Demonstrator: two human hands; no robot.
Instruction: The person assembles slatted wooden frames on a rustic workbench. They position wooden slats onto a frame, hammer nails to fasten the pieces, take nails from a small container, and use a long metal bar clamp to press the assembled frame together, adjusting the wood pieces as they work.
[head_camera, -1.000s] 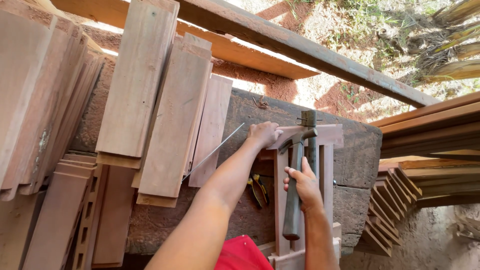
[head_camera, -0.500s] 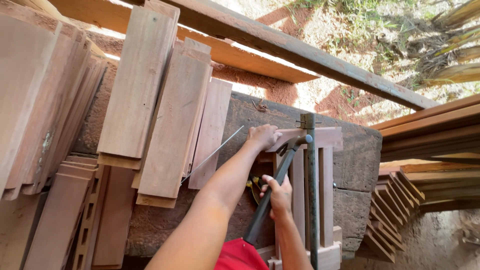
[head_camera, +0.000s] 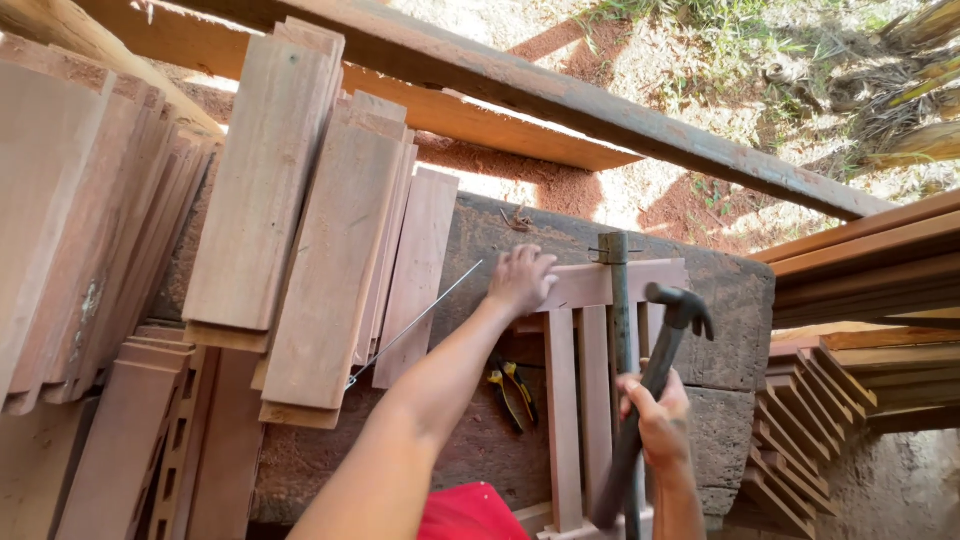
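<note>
R hand (head_camera: 655, 420) fist-wrapped on claw hammer (head_camera: 650, 400), handle axis up-right, head lower-right of top rail | L hand (head_camera: 522, 278) pressed flat, fingers spread, on wooden frame (head_camera: 565, 400) rail, poss. steadying nail | R nearer.

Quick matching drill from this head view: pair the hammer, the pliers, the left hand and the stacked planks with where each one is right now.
Things:
1. hammer
2. pliers
3. left hand
4. stacked planks

Places:
A. leaning on the left side of the stone block
B. pressed on the top rail of the wooden frame
C. held by its dark handle in the right hand
D. lying on the block left of the frame slats

Pairs: 1-C, 2-D, 3-B, 4-A
</note>
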